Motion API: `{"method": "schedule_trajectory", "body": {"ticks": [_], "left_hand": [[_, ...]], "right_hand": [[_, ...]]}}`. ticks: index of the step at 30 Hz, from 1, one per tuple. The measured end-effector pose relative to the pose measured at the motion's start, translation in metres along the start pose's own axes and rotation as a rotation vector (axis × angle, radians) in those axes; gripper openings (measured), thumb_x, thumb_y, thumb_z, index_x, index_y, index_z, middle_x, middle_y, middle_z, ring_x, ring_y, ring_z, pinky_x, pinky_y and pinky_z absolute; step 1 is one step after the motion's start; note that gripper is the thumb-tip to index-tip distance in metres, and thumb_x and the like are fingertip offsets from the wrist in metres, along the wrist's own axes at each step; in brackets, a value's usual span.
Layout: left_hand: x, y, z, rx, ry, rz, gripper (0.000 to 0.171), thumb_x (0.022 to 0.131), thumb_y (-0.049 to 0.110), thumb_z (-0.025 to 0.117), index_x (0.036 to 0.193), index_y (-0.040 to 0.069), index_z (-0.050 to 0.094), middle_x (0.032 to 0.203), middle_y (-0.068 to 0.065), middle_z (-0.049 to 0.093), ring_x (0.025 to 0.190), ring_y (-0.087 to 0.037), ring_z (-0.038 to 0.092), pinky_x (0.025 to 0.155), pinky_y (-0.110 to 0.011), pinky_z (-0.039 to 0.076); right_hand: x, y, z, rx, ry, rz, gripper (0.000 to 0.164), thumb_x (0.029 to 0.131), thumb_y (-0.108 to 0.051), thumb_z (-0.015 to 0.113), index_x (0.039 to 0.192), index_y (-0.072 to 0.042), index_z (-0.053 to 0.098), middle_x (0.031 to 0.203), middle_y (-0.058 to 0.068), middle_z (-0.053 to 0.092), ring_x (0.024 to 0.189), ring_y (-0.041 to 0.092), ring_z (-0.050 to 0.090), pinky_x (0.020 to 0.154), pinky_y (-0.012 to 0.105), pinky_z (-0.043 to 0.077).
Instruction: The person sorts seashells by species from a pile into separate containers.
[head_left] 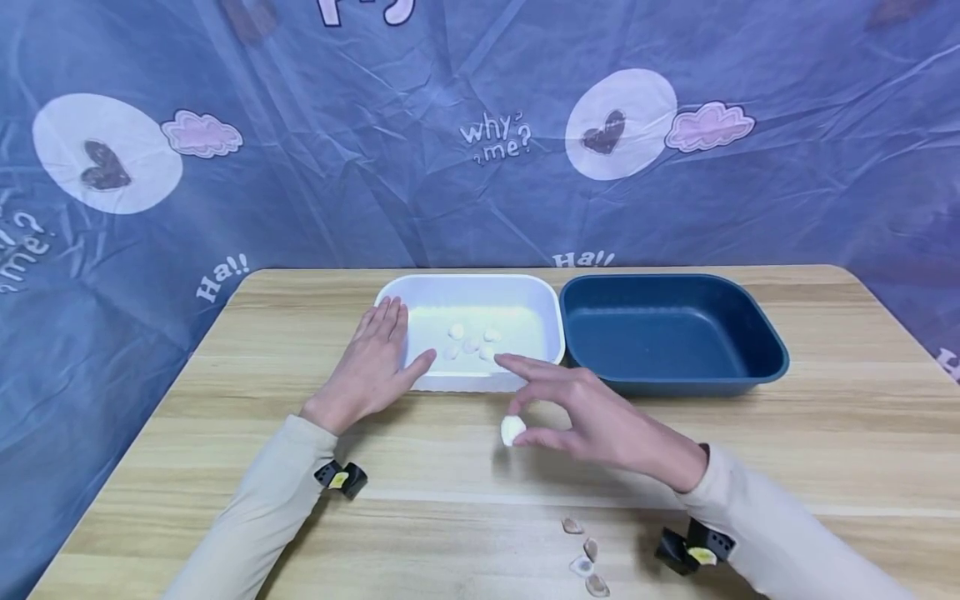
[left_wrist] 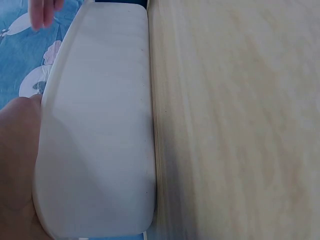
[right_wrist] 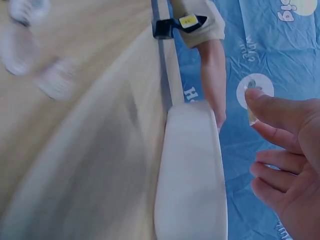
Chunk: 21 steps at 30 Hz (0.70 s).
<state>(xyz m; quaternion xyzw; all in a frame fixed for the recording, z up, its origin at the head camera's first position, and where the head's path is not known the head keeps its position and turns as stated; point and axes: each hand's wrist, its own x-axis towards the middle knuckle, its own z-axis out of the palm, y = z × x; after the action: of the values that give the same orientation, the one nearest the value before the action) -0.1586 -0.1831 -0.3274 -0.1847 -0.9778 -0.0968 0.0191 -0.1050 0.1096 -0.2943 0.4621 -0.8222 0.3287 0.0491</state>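
Observation:
Between thumb and forefinger, my right hand (head_left: 592, 417) pinches a small white seashell (head_left: 513, 430) above the table, just in front of the white tray (head_left: 468, 382). The same shell (right_wrist: 251, 116) shows edge-on in the right wrist view. My left hand (head_left: 375, 362) rests over the tray's left side with its fingers extended and the thumb near the front rim. Several pale shells (head_left: 471, 345) lie inside the tray. Closer to me on the table are several brownish and white shells (head_left: 590, 548), blurred in the right wrist view.
A dark blue tray (head_left: 678, 387) stands against the right side of the white one. Both sit at the back of a wooden table (head_left: 420, 533). Behind it hangs a blue printed cloth (head_left: 420, 200). Each wrist wears a black camera strap.

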Motion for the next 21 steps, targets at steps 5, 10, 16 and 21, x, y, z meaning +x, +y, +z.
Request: {"method": "schedule_trajectory", "body": {"ticks": [5,10,16,21], "left_hand": [[0.000,0.000,0.000,0.000,0.002,0.002,0.083,0.100,0.052,0.034,0.146,-0.015,0.018,0.155,-0.030,0.012,0.146,-0.038,0.005,0.119,-0.046,0.002],[-0.001,0.000,0.000,0.003,0.006,-0.001,0.083,0.100,0.052,0.034,0.146,-0.015,0.018,0.155,-0.030,0.013,0.146,-0.038,0.006,0.119,-0.046,0.003],[-0.001,0.000,0.000,0.001,0.008,-0.001,0.083,0.100,0.052,0.035,0.146,-0.015,0.019,0.155,-0.030,0.013,0.146,-0.038,0.006,0.119,-0.046,0.003],[-0.001,0.001,0.001,0.000,0.005,0.001,0.083,0.100,0.052,0.035,0.146,-0.015,0.019,0.155,-0.030,0.013,0.146,-0.038,0.005,0.119,-0.046,0.003]], "right_hand": [[0.019,0.008,-0.003,0.008,0.027,0.044,0.018,0.078,-0.022,0.081,0.091,-0.015,0.070,0.139,0.016,0.052,0.127,0.027,0.051,0.100,0.044,0.046],[0.035,0.017,-0.001,-0.002,0.041,0.104,0.016,0.080,-0.021,0.080,0.090,-0.013,0.071,0.137,0.016,0.054,0.124,0.027,0.053,0.098,0.042,0.048],[0.054,0.033,0.001,0.004,0.061,0.200,0.014,0.081,-0.019,0.079,0.091,-0.011,0.072,0.130,0.014,0.061,0.120,0.027,0.057,0.097,0.041,0.048],[0.072,0.048,0.004,0.018,0.071,0.318,0.015,0.081,-0.015,0.079,0.090,-0.006,0.072,0.113,0.012,0.069,0.108,0.024,0.063,0.089,0.038,0.053]]}}
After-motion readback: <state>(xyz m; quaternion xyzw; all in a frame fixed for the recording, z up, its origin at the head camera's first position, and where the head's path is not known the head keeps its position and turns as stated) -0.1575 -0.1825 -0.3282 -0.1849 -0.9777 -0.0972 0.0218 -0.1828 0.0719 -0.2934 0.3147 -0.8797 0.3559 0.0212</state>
